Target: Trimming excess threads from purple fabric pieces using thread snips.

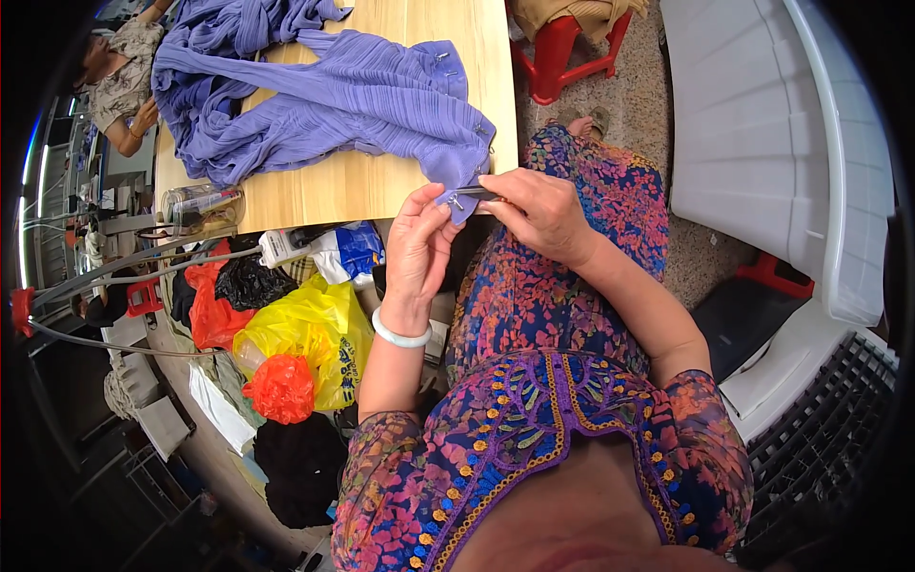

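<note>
A purple pleated garment [372, 95] lies bunched over the wooden table, one corner drawn past the near edge toward me. That corner is pinched between the thumb and fingers of my left hand [419, 238]. A small silvery metal piece [456, 202] sits on the cloth just beside my left fingertips; similar ones show along the garment's edge. My right hand [543, 214] is closed on a slim dark pointed tool [475, 193], its tip at the metal piece. Whether the tool is tweezers or snips I cannot tell. Its rear end is hidden by my fingers.
The light wooden table [324, 195] carries a clear jar [202, 210] at its near left corner. Below hang or lie a yellow bag [324, 329], red bags and a white power strip [284, 246]. A red stool [562, 57] stands beyond, white bins [753, 124] to the right. Another person [129, 67] sits far left.
</note>
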`<state>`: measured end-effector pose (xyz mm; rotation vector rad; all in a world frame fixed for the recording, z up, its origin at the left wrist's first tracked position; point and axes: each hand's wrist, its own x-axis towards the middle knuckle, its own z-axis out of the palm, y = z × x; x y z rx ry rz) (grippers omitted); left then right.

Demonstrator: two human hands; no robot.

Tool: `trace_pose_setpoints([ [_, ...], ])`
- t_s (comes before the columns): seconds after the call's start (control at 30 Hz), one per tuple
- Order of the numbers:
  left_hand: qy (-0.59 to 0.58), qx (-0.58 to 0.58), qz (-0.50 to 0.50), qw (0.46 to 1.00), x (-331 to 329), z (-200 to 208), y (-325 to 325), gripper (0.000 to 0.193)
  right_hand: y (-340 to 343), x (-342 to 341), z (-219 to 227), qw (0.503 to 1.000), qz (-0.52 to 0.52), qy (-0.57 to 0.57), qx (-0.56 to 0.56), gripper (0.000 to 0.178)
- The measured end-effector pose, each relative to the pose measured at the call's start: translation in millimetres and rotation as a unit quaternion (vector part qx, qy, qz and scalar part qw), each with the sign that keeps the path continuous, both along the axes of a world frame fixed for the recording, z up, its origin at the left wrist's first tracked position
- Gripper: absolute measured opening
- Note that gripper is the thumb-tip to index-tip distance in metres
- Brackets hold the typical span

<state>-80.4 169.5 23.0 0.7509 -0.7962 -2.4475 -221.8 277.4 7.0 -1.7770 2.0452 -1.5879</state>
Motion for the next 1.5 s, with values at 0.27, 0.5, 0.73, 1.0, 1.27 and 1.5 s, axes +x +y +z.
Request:
trace_pose_setpoints([
  [0.27,-0.001,0.011,0.012,1.000,-1.2,3.1,-1.3,0.024,1.9,-0.2,4.4,1.000,0.025,0.006,-0.006,0.033],
  [0.5,0.015,0.022,0.004,1.000,0.2,-1.5,-1.3,0.023,0.3,-0.2,3.5,0.999,0.031,0.010,-0.013,0.033],
  [0.73,0.005,0.007,-0.007,1.000,1.7,-0.4,-1.7,0.022,0.6,-0.3,4.8,0.999,0.026,0.025,0.000,0.032],
  [1.0,-0.008,0.007,-0.006,1.000,1.9,-0.8,-1.4,0.022,-1.0,-0.3,1.4,0.999,0.031,0.030,-0.013,0.031],
  [1.27,-0.014,-0.010,-0.001,1.000,1.3,0.7,0.3,0.022,-1.4,0.5,4.9,0.996,0.003,-0.085,-0.004,0.023],
  [1.5,-0.034,-0.024,0.047,0.998,-2.0,-0.8,0.1,0.019,1.1,1.3,1.4,0.994,0.002,-0.104,0.046,0.030],
])
